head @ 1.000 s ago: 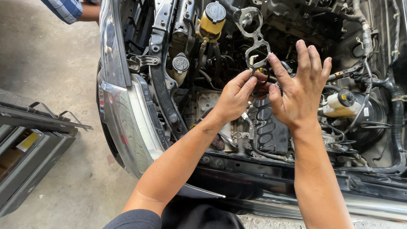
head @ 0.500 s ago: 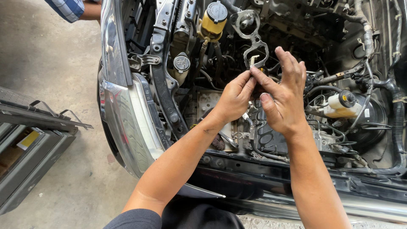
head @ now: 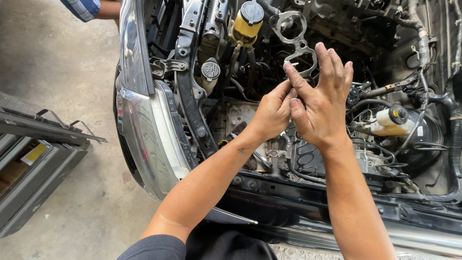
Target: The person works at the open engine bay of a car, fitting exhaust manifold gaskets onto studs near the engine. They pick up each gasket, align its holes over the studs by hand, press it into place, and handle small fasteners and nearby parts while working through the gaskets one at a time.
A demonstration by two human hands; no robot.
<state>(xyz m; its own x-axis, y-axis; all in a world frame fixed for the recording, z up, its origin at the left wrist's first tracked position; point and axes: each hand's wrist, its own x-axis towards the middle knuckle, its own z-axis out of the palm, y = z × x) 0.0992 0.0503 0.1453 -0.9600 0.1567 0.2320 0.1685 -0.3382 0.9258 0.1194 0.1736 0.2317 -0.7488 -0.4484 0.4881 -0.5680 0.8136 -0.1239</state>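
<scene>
**Metal gasket being held over an open engine bay**

A thin, flat metal gasket [head: 299,36] with large round and oval cut-outs is being held upright above the engine bay [head: 269,110]. Its lower end is being pinched between the fingertips of the left hand [head: 272,113] and the right hand [head: 321,103], which are being pressed close together, touching at the fingers. The left hand is being kept curled, thumb and forefinger closed on the gasket's bottom edge. The right hand is being held half open: thumb and forefinger are being closed on the gasket, the other fingers spread upward.

Little free room is being left around the hands. A yellow reservoir [head: 246,24] with a black cap is seen just to the left of the gasket, a white reservoir [head: 392,120] near the right hand, and black hoses and wiring behind. The glossy headlight [head: 151,127] and dark front crossbar [head: 337,202] are bordering the bay. A bare concrete floor [head: 53,72] is lying open to the left, beside a grey metal ramp [head: 33,159]. Another person's plaid sleeve [head: 82,7] is showing at the top.
</scene>
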